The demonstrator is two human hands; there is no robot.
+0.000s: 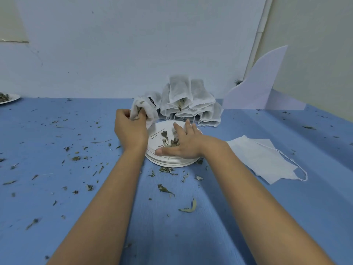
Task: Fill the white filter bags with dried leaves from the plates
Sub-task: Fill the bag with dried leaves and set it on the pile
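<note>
A stack of white plates [168, 162] sits in the middle of the blue table, and a few dried leaves [168, 140] lie on the top plate. My left hand [129, 129] grips a white filter bag [148, 107] by its mouth, just left of and above the plates; leaf bits show inside it. With straight fingers, my right hand [183, 144] lies flat on the top plate, touching the leaves. A pile of filled filter bags [189, 101] leans against the wall behind the plates.
Empty flat filter bags [265, 158] with a drawstring lie to the right. Another plate with leaves [9, 97] sits at the far left edge. A white foam board [261, 87] leans at the back right. Leaf crumbs [165, 189] litter the blue cloth.
</note>
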